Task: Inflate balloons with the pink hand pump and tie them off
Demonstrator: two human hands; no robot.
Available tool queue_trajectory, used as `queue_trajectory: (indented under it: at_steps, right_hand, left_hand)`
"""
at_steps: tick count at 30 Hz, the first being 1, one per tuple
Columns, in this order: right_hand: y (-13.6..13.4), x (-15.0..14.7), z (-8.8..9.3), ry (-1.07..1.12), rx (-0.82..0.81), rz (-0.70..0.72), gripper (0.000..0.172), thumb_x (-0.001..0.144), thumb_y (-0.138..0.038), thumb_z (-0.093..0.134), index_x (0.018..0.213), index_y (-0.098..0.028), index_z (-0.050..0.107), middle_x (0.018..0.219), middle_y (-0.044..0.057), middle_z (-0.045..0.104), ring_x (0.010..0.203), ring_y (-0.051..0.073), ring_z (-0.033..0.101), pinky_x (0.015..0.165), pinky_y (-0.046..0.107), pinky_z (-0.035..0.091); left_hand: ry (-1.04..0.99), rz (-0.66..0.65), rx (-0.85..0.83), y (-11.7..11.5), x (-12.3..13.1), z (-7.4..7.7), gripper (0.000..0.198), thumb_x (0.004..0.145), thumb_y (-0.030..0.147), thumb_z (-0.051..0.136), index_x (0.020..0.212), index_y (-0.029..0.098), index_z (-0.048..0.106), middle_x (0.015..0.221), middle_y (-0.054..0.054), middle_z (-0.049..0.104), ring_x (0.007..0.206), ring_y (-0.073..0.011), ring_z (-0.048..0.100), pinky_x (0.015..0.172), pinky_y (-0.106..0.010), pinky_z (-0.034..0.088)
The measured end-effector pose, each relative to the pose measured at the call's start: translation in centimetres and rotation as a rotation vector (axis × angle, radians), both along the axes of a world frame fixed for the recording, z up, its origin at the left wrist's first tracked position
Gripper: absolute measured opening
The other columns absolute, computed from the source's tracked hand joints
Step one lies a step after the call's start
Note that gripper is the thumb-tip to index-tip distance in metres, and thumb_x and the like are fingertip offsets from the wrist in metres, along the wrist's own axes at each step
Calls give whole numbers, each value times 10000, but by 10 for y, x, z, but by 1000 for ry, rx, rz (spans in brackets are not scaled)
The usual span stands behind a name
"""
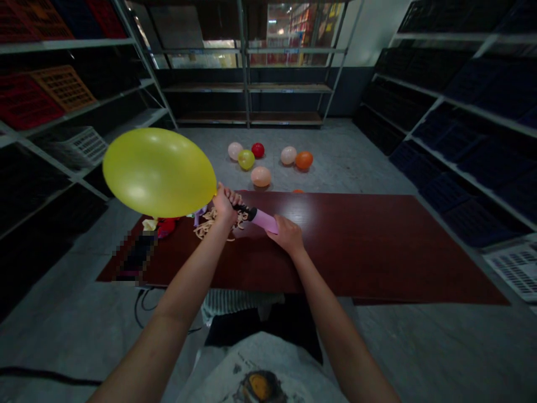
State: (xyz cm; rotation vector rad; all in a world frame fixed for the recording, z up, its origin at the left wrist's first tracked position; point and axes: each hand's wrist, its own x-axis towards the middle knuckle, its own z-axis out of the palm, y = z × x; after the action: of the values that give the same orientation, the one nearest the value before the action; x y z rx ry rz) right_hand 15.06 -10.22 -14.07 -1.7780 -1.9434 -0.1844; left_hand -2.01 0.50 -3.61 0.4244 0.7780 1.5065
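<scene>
A large inflated yellow balloon hangs over the left part of the dark red table. My left hand is closed around the balloon's neck where it meets the black nozzle of a pink hand pump. My right hand grips the pump's pink body from the right. Under my left hand lies a heap of pale uninflated balloons.
Several inflated balloons in pink, red, yellow-green and orange lie on the grey floor beyond the table. Red and pale items sit at the table's left end beside a blurred dark object. Metal shelving lines both sides and the back wall.
</scene>
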Motion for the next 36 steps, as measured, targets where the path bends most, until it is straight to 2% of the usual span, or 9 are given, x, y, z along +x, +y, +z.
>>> queue_trajectory:
  at_steps: [4,7,10,13,19,24,27,29,36]
  right_hand:
    - [0,1,-3,-50,-18,29,361,899,-488,609,1092,-186,653,923,78,727,827,225,650,694,293,384]
    - [1,1,-5,-70,-31,49,385,895,-494,620,1123,-185,654,967,88,731,850,232,652,721,300,402]
    - [1,1,-6,-65,-40,71,390,885,-494,636,1127,-188,656,969,82,729,862,234,657,734,306,418]
    - [1,2,-7,-36,-20,81,387,879,-482,646,1130,-187,653,974,77,730,868,233,665,737,307,429]
    - [2,5,-14,56,46,46,366,860,-438,667,1118,-181,640,962,69,733,819,218,675,721,304,447]
    - [6,10,-23,100,137,-39,417,830,-409,669,1156,-150,627,936,90,732,831,238,684,731,315,467]
    - [8,11,-26,108,156,-83,409,838,-417,660,1149,-154,626,913,89,728,817,245,678,716,318,462]
    - [9,11,-27,109,161,-93,399,846,-413,651,1149,-155,622,929,92,727,825,247,676,711,317,457]
    - [8,10,-24,89,132,-183,392,848,-426,644,1129,-153,618,916,95,722,807,246,660,679,311,415]
  left_hand:
    - [-45,27,13,-3,-29,3,632,981,552,550,565,209,221,425,73,218,331,-81,218,378,-245,245]
    - [-74,40,24,-4,-54,10,622,1010,524,512,560,199,230,421,72,207,334,-77,208,380,-235,245]
    - [-84,70,57,-5,-74,21,594,1037,468,482,565,193,248,425,68,207,333,-74,209,379,-231,242]
    - [-72,98,75,-8,-83,36,579,1036,450,495,573,195,257,432,69,207,331,-73,207,372,-230,236]
    - [-25,143,138,-10,-56,61,562,1057,398,460,561,202,283,430,64,214,325,-79,222,375,-246,244]
    - [5,186,186,0,-23,71,546,1061,369,455,563,210,298,424,69,222,321,-74,216,369,-252,218]
    - [37,203,159,8,-3,68,538,1053,379,470,570,211,301,418,77,227,313,-68,220,362,-241,212]
    - [62,189,128,12,12,59,532,1051,367,464,567,210,307,409,81,228,303,-68,227,354,-235,211]
    - [83,108,5,6,67,6,524,1021,286,474,536,212,290,380,84,238,267,-71,232,325,-227,193]
